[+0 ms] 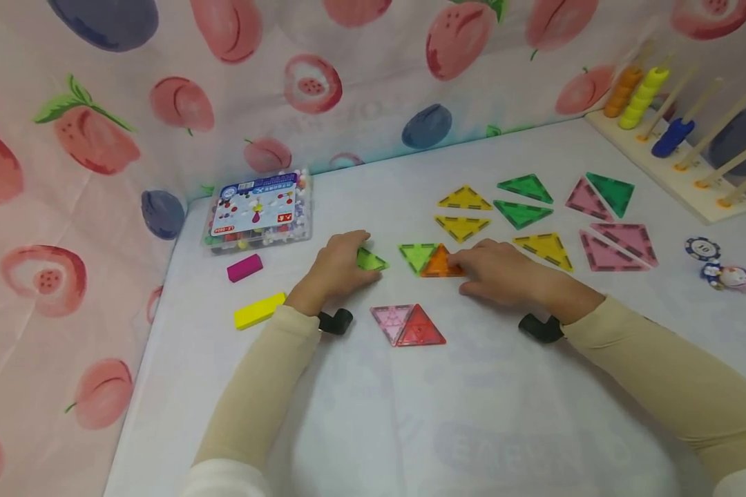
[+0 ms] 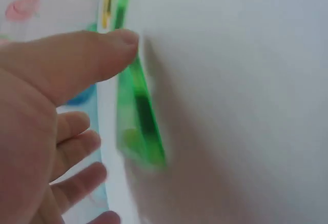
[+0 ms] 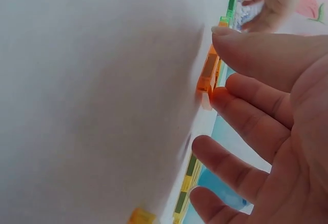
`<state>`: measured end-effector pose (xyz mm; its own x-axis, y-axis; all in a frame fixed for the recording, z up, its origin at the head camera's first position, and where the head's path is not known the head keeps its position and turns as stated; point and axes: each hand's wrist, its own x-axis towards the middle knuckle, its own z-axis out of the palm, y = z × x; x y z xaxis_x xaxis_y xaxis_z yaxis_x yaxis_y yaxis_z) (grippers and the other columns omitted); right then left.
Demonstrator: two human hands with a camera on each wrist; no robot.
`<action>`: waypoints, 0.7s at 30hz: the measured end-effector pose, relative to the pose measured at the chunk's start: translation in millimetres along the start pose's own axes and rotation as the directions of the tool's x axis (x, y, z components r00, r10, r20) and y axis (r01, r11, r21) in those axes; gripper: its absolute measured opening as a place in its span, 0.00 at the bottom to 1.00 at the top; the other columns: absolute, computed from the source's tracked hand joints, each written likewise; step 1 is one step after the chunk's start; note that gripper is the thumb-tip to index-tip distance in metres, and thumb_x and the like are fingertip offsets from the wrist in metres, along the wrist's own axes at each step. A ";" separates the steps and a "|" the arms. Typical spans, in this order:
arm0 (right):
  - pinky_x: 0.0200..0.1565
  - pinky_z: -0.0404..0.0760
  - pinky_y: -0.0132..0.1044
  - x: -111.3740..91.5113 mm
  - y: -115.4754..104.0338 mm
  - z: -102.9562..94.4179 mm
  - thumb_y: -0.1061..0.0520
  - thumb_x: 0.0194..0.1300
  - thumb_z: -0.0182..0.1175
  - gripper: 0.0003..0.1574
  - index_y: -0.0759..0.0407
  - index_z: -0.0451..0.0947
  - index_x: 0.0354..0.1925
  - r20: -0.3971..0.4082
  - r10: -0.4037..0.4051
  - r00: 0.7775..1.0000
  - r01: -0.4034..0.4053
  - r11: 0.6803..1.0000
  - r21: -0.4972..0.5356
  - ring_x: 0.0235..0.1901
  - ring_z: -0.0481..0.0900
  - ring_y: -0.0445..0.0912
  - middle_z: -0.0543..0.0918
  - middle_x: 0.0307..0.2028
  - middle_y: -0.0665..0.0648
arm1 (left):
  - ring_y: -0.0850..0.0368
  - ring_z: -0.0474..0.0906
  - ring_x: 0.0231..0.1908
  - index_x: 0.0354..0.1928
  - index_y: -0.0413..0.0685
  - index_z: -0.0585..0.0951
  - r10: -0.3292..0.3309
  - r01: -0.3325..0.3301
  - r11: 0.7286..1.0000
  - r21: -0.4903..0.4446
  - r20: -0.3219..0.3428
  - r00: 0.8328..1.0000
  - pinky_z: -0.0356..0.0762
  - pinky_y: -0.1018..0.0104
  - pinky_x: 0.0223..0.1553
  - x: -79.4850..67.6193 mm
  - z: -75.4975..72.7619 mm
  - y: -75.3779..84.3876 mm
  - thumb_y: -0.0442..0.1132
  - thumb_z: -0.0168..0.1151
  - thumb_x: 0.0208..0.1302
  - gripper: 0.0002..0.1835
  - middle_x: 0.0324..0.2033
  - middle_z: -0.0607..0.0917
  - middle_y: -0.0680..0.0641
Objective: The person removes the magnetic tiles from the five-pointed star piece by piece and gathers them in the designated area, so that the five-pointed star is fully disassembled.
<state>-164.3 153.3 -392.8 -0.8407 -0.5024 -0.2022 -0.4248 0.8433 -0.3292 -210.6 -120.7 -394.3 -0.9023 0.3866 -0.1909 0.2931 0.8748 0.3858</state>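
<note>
My left hand [image 1: 342,266] pinches a light green triangular magnetic tile [image 1: 370,260] near the middle of the table; in the left wrist view the thumb lies over the edge of this tile [image 2: 146,121]. To its right, a second light green triangle [image 1: 416,257] sits edge to edge with an orange triangular magnetic tile [image 1: 438,264]. Thumb and forefinger of my right hand [image 1: 503,273] hold that orange tile at its right corner. Closer to me lie a pink triangle [image 1: 389,320] and a red triangle [image 1: 421,328], side by side.
Yellow [image 1: 463,198], green [image 1: 525,186] and pink [image 1: 615,250] triangles lie at the back right. Beyond them stands a bead peg rack [image 1: 665,155]. A poker chip [image 1: 702,248] lies far right. At left are a plastic box [image 1: 257,210], a magenta block [image 1: 245,268] and a yellow block [image 1: 260,311].
</note>
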 end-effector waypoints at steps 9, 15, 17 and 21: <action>0.53 0.63 0.50 4.9 0.0 2.3 0.49 0.57 0.61 0.29 0.53 0.70 0.57 -0.006 -0.027 1.000 0.028 0.999 0.040 0.54 0.64 0.52 0.75 0.51 0.53 | 0.56 0.62 0.54 0.61 0.54 0.67 0.145 -0.150 0.986 0.066 0.085 0.986 0.59 0.58 0.53 21.4 19.8 42.1 0.52 0.62 0.54 0.32 0.57 0.70 0.54; 0.52 0.60 0.52 -1.9 -2.1 3.4 0.47 0.56 0.61 0.29 0.51 0.70 0.56 -0.004 0.002 1.000 -0.002 1.000 -0.013 0.53 0.64 0.52 0.76 0.49 0.51 | 0.57 0.63 0.49 0.60 0.55 0.68 0.079 -0.089 0.990 0.110 0.090 0.993 0.58 0.57 0.48 24.4 20.1 51.9 0.50 0.61 0.54 0.30 0.54 0.72 0.54; 0.51 0.58 0.54 -9.4 -1.8 2.3 0.46 0.56 0.62 0.30 0.51 0.71 0.56 -0.009 0.014 1.000 -0.014 0.999 -0.043 0.53 0.63 0.53 0.76 0.49 0.52 | 0.57 0.63 0.48 0.61 0.55 0.67 0.055 -0.065 0.989 0.129 0.082 0.995 0.58 0.57 0.47 26.7 18.0 51.8 0.50 0.60 0.55 0.30 0.54 0.72 0.54; 0.50 0.59 0.54 -23.1 3.5 0.2 0.45 0.54 0.63 0.30 0.52 0.72 0.54 -0.035 0.052 0.998 -0.054 0.995 -0.081 0.52 0.64 0.54 0.77 0.48 0.52 | 0.57 0.64 0.46 0.61 0.55 0.66 0.015 -0.025 0.988 0.149 0.067 0.998 0.59 0.56 0.46 34.4 12.9 49.4 0.49 0.60 0.56 0.30 0.53 0.72 0.54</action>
<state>-146.2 167.8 -389.5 -0.8727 -0.4512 -0.1867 -0.4042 0.8820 -0.2423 -223.2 -60.4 -393.5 -0.8744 0.4188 -0.2452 0.3598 0.8985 0.2516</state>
